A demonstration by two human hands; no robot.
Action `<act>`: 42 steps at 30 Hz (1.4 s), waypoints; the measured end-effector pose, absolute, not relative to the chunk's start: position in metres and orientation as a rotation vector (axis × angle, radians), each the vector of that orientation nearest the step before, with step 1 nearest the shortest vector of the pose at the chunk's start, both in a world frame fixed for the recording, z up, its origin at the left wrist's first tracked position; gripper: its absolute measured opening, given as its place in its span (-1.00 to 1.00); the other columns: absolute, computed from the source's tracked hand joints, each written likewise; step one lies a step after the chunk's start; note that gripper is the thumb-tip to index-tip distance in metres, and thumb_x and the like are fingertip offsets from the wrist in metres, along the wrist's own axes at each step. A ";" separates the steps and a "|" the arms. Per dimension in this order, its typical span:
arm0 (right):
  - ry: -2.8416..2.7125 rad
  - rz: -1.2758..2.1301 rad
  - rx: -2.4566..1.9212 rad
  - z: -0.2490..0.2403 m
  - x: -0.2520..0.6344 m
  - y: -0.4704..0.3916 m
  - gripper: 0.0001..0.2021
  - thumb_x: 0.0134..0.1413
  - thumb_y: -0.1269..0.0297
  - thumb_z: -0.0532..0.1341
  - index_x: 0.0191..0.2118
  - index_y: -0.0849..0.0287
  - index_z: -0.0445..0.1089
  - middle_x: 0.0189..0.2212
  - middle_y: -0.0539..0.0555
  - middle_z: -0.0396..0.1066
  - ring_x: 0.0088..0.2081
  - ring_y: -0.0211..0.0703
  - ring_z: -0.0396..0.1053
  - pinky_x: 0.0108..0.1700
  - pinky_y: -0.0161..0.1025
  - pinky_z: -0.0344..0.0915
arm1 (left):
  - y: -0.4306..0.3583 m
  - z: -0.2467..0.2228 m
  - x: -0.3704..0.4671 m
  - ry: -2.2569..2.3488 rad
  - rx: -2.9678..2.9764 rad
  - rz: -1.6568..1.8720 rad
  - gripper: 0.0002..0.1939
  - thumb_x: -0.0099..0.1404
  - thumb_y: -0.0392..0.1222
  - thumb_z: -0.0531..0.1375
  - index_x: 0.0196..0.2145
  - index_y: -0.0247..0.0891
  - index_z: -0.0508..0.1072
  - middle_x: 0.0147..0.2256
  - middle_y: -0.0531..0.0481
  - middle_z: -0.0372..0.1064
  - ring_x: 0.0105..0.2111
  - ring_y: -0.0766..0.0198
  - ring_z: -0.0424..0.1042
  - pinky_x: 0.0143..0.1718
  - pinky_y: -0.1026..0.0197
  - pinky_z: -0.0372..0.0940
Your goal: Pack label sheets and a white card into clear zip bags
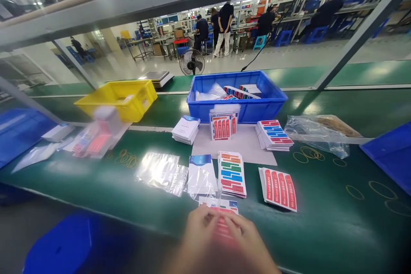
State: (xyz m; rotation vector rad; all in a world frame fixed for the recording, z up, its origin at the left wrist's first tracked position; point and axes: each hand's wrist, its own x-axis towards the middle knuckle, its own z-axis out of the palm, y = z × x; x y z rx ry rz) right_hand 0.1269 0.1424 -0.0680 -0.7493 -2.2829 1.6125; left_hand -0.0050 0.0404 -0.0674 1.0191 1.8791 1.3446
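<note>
My left hand (199, 227) and my right hand (245, 233) meet at the bottom centre, fingers pinched on a red label sheet (223, 227). Clear plastic and a white sheet with coloured marks (205, 201) show just beyond my fingertips. Above them lie a blue-and-white card stack (201, 175) and a stack of multicoloured sticker sheets (231, 173). To the right is a stack of red label sheets (278, 189). Clear plastic bags (159, 171) lie to the left. Blur hides exactly how the layers in my hands sit.
A blue bin (236, 105) and a yellow bin (122, 98) stand at the back. Filled bags (223, 124), white booklets (186, 129), more sticker sheets (274, 135) and rubber bands (308, 154) lie on the green table (128, 192). Several people are in the background.
</note>
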 end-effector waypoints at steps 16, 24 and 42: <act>-2.211 1.627 -0.773 -0.081 0.126 0.141 -0.60 0.23 0.00 0.02 -0.28 0.26 0.39 -0.27 0.06 0.38 -0.23 -0.26 0.33 -0.15 -0.39 0.19 | 0.039 -0.045 0.007 2.005 1.188 1.107 -0.83 0.25 -0.27 0.03 -0.46 -0.39 0.28 -0.41 -0.05 0.25 -0.41 0.33 0.23 -0.38 0.28 0.10; -2.323 1.485 -0.697 -0.072 0.121 0.133 -0.61 0.27 0.07 -0.02 -0.38 0.28 0.32 -0.38 0.03 0.35 -0.32 -0.33 0.30 -0.23 -0.42 0.15 | 0.036 -0.055 0.012 2.222 1.791 1.335 -0.82 0.24 -0.40 0.02 -0.46 -0.31 0.36 -0.48 0.06 0.30 -0.50 0.40 0.28 -0.50 0.31 0.10; -2.467 1.314 -0.607 -0.075 0.121 0.150 -0.77 0.17 0.22 0.04 -0.38 0.23 0.35 -0.36 0.05 0.39 -0.31 -0.25 0.34 -0.23 -0.40 0.21 | 0.032 -0.075 0.001 2.313 1.981 1.141 -0.83 0.17 -0.42 -0.02 -0.37 -0.27 0.33 -0.40 -0.10 0.26 -0.42 0.28 0.31 -0.46 0.31 0.24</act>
